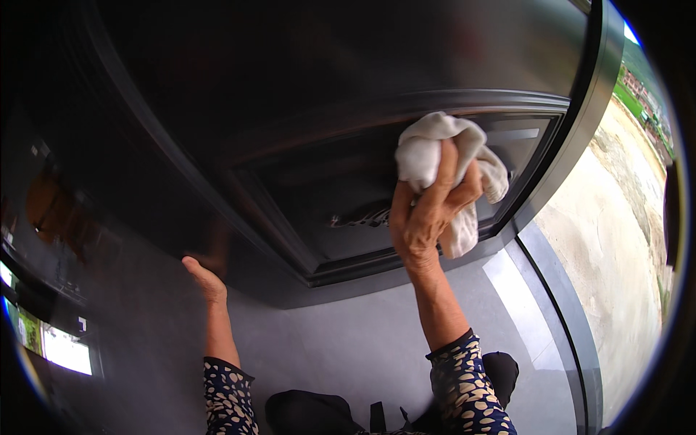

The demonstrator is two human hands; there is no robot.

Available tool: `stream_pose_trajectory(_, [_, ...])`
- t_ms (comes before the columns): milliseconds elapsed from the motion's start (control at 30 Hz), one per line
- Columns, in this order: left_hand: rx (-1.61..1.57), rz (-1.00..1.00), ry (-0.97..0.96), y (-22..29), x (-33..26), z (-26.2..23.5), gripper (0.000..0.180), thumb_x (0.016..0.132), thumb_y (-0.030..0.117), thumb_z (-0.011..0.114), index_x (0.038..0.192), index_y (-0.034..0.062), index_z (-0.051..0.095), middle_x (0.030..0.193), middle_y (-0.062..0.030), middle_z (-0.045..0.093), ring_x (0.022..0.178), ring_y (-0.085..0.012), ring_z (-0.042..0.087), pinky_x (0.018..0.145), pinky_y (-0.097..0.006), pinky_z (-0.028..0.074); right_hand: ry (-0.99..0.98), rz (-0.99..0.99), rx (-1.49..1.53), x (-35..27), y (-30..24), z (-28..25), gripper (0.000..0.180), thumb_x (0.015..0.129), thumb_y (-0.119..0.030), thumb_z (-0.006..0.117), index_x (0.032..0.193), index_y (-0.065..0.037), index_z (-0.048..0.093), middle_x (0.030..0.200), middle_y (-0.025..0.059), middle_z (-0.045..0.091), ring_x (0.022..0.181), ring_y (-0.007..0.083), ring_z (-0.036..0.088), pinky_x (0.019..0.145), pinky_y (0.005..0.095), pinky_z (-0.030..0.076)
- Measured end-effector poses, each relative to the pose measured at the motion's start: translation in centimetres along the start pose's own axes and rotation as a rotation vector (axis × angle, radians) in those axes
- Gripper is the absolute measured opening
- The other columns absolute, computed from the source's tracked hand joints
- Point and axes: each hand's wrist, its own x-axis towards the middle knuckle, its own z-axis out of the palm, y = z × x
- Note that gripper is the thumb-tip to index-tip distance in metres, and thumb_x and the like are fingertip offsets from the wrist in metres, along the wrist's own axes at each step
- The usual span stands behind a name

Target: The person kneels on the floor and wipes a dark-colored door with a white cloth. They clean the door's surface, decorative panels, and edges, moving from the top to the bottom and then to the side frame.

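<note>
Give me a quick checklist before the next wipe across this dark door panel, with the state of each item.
1. Cloth held firmly: the right hand has its fingers wrapped over the bunched white cloth. Ok.
2. Cloth on the surface: it presses against the recessed panel of the dark door. Ok.
3. Bracing: the left hand rests flat on the door's lower edge. Ok.
4. Loose cloth ends: one tail hangs below the hand, free of the frame. Ok.
5. Cloth cleanliness: the wiping side faces away. Cannot tell.
6. Remaining dirt on the panel: glossy reflections hide it. Cannot tell.
</note>
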Motion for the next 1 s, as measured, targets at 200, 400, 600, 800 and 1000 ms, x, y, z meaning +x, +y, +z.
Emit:
stream_pose_trajectory(200, [0.052,0.004,-0.072,-0.7,-0.1,0.0,0.100,0.083,0.073,0.020,0.140,-0.0066,0.005,0.149,-0.0186,0.003,0.139,-0.0267,0.004,0.112,-0.035,0.006,-0.106,-0.317,0.057,-2.2,-6.6,1.9,0.039,0.072,-0.009,0.060,0.111,-0.007,0.063,0.109,0.0123,0.044,0.088,0.0247,0.043,0.076,0.0380,0.041])
stream_pose_trajectory(400, [0.067,0.049,0.138,-2.5,0.5,0.1,0.081,0.089,0.063,0.027,0.124,-0.0099,0.037,0.126,-0.0168,0.042,0.116,-0.0243,0.040,0.100,-0.034,0.029,-0.370,-0.491,0.220,-4.8,-8.5,1.0,0.046,0.070,-0.011,0.060,0.116,-0.007,0.060,0.107,0.0092,0.047,0.084,0.0196,0.049,0.071,0.0339,0.044])
stream_pose_trajectory(600, [-0.032,0.025,-0.074,-1.7,0.2,0.2,0.086,0.090,0.063,0.022,0.138,-0.0090,0.017,0.146,-0.0187,0.019,0.135,-0.0252,0.018,0.110,-0.033,0.013,-0.402,-0.552,0.276,-0.8,-3.8,-1.8,0.044,0.073,-0.006,0.065,0.116,-0.016,0.061,0.108,0.0096,0.049,0.095,0.0232,0.053,0.072,0.0346,0.050])
stream_pose_trajectory(800, [0.007,0.024,-0.011,-1.9,0.2,-0.1,0.086,0.090,0.062,0.023,0.138,-0.0093,0.018,0.146,-0.0187,0.019,0.136,-0.0257,0.017,0.111,-0.033,0.013,0.184,0.008,0.005,8.5,4.6,-2.4,0.042,0.083,-0.001,0.050,0.125,-0.008,0.048,0.109,0.0149,0.048,0.102,0.0266,0.046,0.086,0.0399,0.039])
stream_pose_trajectory(1000, [0.052,0.008,0.126,-3.0,0.5,-0.1,0.071,0.090,0.056,0.034,0.118,-0.0092,0.040,0.121,-0.0189,0.043,0.111,-0.0257,0.041,0.096,-0.036,0.032,0.138,-0.116,0.048,7.4,0.5,0.2,0.043,0.085,-0.001,0.054,0.128,-0.010,0.049,0.117,0.0162,0.045,0.108,0.0296,0.042,0.090,0.0401,0.037])
